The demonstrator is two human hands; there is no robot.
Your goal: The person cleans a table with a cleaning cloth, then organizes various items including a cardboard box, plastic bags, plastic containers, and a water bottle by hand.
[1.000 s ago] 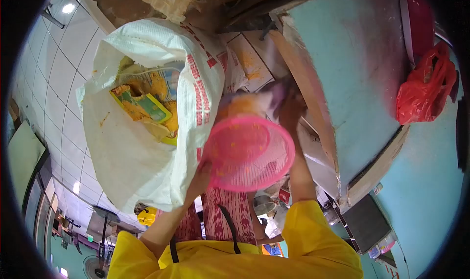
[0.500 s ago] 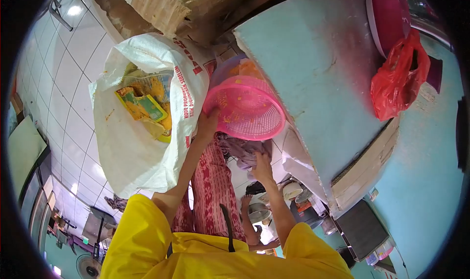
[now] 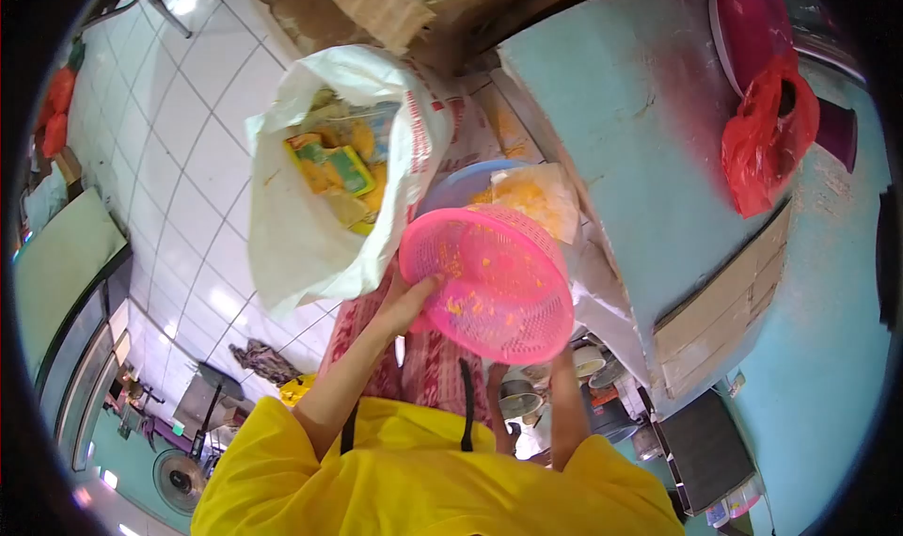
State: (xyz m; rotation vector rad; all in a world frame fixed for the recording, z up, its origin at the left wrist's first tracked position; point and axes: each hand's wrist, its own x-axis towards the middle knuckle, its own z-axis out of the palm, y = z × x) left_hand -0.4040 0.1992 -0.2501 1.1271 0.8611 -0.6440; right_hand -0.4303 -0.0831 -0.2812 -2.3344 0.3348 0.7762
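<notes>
A pink plastic strainer basket with orange bits stuck inside is tilted in front of me. My left hand grips its left rim, thumb over the edge. My right forearm runs up behind the basket's lower right side, and the hand itself is hidden. Left of the basket stands a white woven sack, its mouth open, with yellow-green packaging and orange residue inside. Beyond the basket are a blue basin and an orange-stained pale sheet.
A pale blue tabletop lies to the right, with a red plastic bag and a magenta basin. Metal pots stand on the floor below. A fan is at lower left.
The pink basket has come closer to my body and tilted, uncovering the blue basin and stained sheet. My right hand, earlier on a greyish cloth, has gone behind the basket; the cloth is hidden.
</notes>
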